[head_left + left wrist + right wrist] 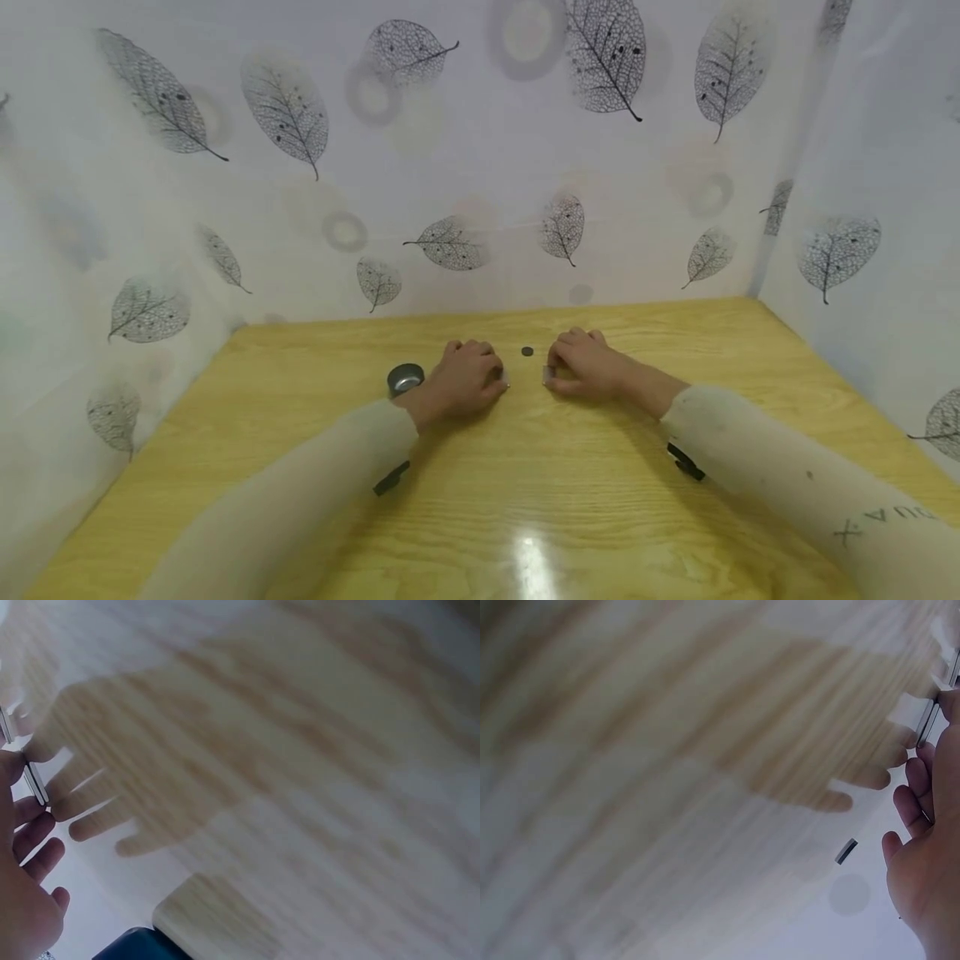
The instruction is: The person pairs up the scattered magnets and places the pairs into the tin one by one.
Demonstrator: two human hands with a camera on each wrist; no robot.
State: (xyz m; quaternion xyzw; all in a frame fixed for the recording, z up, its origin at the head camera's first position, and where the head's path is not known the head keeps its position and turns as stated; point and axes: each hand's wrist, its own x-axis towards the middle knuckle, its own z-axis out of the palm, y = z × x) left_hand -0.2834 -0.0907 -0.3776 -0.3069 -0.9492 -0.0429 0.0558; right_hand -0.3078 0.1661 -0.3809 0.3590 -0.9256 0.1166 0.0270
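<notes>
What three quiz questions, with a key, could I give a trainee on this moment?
1. True or false: the left hand and the right hand each pinch a thin piece.
2. Which hand is nearer the dark round object? A: right. B: left.
3. Fill in: in the head view, the small dark disc lies on the ____.

Key: 1. True. 2. B. 3. Tabletop.
</notes>
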